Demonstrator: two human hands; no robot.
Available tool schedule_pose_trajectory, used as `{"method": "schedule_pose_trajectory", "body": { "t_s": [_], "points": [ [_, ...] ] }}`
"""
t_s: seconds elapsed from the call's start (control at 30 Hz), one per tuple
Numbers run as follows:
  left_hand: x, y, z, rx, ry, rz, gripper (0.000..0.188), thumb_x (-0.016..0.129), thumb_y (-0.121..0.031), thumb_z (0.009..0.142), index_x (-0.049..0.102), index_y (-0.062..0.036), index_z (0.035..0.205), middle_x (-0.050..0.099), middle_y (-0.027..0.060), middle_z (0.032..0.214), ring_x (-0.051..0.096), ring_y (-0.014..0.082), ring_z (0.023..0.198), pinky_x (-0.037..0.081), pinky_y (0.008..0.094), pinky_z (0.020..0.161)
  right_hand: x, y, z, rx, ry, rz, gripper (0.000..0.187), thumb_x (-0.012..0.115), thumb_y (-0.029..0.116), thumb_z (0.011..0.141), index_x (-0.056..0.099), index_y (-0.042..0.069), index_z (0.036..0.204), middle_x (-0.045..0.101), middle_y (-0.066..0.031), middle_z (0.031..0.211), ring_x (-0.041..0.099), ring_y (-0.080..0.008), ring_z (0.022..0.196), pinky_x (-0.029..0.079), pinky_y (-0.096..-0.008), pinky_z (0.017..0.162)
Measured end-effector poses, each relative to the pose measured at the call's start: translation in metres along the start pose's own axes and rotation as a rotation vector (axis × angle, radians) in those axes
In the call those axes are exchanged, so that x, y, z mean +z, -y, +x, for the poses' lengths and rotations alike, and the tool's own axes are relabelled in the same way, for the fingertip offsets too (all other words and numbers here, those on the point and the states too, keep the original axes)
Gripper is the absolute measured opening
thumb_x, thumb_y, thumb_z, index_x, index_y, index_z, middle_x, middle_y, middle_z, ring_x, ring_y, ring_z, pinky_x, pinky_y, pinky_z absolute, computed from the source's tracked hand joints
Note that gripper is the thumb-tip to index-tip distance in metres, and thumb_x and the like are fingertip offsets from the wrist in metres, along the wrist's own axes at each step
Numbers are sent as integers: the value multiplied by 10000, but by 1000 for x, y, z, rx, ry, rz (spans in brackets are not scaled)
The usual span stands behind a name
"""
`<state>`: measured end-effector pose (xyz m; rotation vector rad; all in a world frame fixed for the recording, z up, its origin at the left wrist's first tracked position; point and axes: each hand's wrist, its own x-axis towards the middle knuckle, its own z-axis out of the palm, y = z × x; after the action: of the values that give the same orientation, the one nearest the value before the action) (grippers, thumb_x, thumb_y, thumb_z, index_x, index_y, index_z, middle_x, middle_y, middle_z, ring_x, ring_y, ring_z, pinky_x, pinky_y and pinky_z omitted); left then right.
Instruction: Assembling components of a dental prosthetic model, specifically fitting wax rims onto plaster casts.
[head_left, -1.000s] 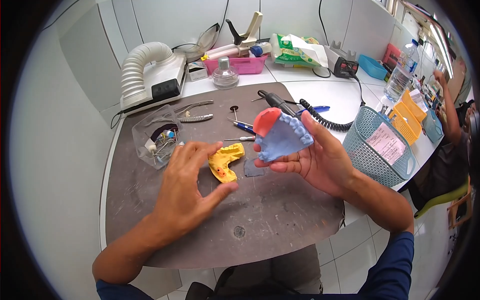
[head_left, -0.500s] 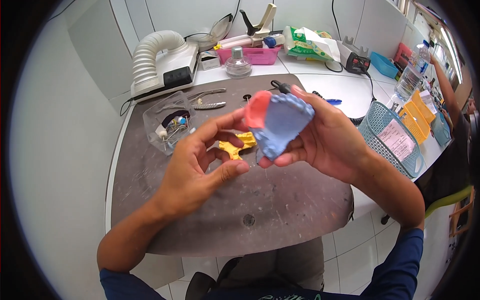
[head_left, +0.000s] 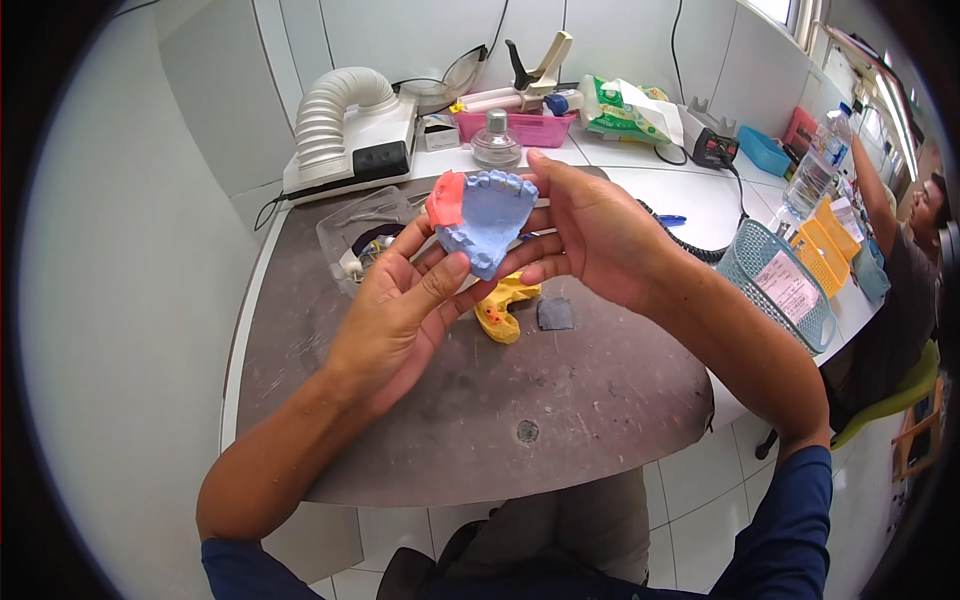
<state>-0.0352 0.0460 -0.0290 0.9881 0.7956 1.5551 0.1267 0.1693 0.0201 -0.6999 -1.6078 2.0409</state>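
Note:
A blue dental cast [head_left: 492,218] with a pink section [head_left: 446,202] along its left side is held up over the bench, palate side facing me. My left hand [head_left: 395,315] grips its lower left, thumb on the front and fingers behind. On the right edge, my right hand [head_left: 610,240] has its thumb near the row of teeth and its other fingers beside and partly behind the cast. Below, a yellow moulded piece [head_left: 500,318] with small orange spots lies on the bench, partly covered by my left fingers. Next to it rests a dark grey square sheet [head_left: 556,314].
A clear tray of small tools [head_left: 345,235] sits behind my left hand. Farther back stand a white hose unit [head_left: 340,130], a glass bottle [head_left: 496,142] and a pink basket [head_left: 530,130]. Baskets [head_left: 765,265] line the right side, where another person [head_left: 905,270] sits.
The cast has moved left and up in the picture and turned. My left hand, only near its edge before, now grips it. The grey sheet shows more fully.

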Motion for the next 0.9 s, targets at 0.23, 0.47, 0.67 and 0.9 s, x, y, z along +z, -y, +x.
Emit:
{"method": "schedule_pose_trajectory", "body": {
  "t_s": [0.23,0.47,0.67,0.9],
  "points": [
    [-9,3,5,-30,-72,-140,509,593,-97,996,357,-24,1442,554,146,1353,571,258,1273,520,288,1068,-23,-16,3,-112,-162,-285,397,455,374,1047,601,29,1178,683,-101,1039,651,-134,737,474,-228,601],
    [-7,-4,4,5,-11,-80,499,590,-90,995,362,-17,1433,551,164,1352,572,290,1274,539,298,1048,-24,-41,-8,-557,-42,-1333,259,654,200,910,716,36,1101,640,-158,1068,633,-340,950,500,-423,869],
    [0,-6,0,-4,41,-54,500,585,-84,997,358,-19,1437,542,170,1368,565,303,1282,533,306,1053,-29,-51,-8,-601,-25,-1262,185,674,160,885,629,12,987,665,-161,973,616,-335,941,482,-448,850],
    [-3,-7,0,56,-61,-49,543,556,-62,1004,308,-21,1485,519,182,1394,552,296,1295,534,302,1049,-33,-42,-34,-798,-78,-1188,110,654,71,883,602,16,962,657,-131,920,680,-299,821,544,-392,705]
  ]
}}
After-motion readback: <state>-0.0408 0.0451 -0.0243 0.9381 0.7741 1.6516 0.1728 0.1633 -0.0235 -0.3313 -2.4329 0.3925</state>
